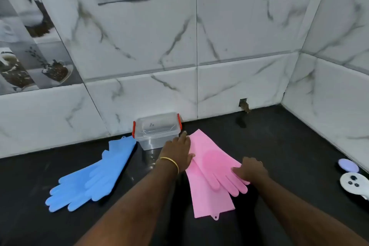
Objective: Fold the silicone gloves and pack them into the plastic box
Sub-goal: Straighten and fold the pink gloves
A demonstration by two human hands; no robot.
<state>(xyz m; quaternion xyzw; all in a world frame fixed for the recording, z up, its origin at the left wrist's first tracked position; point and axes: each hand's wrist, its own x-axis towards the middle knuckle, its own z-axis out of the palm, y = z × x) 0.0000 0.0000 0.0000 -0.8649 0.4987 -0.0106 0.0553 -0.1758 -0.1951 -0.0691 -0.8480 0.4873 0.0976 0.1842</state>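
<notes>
Pink silicone gloves (209,168) lie stacked on the black bench (279,156), one over the other in opposite directions: the upper glove's cuff points away toward the wall and its fingers point back toward the person, while the lower glove's cuff sticks out at the near end. Their long axis runs from the far left to the near right, slanting slightly. Left hand (177,151) lies flat and open on the far left edge of the pair, fingers spread, clamped on nothing. Right hand (250,168) rests on the fingers of the upper glove with its own fingers curled down; whether it pinches the silicone or only presses on it I cannot tell.

Clear plastic box (157,131) with red latches (133,129) stands against the marble wall, just beyond the left hand, lid seemingly on. Blue silicone gloves (93,173) lie flat to the left, apart from both hands and touching the box's left corner.

Folding looks set to go along the long axis, so the right hand, at the finger end, is better placed to carry that end over toward the cuff while the left hand pins it.
</notes>
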